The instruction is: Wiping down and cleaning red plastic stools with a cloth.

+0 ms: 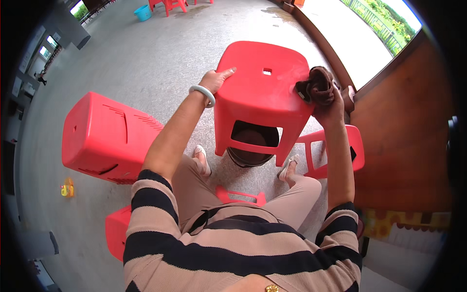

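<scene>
A red plastic stool [261, 85] stands in front of me, its seat facing up with a small square hole in the middle. My left hand [214, 81] grips the seat's left edge, thumb on top and fingers hidden beneath; a pale bangle circles that wrist. At the opposite edge my right hand [332, 109] holds a bunched dark brown cloth [318, 84] against the seat's corner. Faint wet-looking smears show on the seat beside the cloth. Below the stool, partly hidden by its legs, is a dark round bucket [251, 157] on the floor between my feet.
Stacked red stools [109, 135] lie on their side at left, with another red stool [118, 231] nearer me. At right a red stool [354, 149] is beside a brown wooden panel [401, 146]. A yellow bottle [67, 189] and a blue bucket [143, 14] stand farther off.
</scene>
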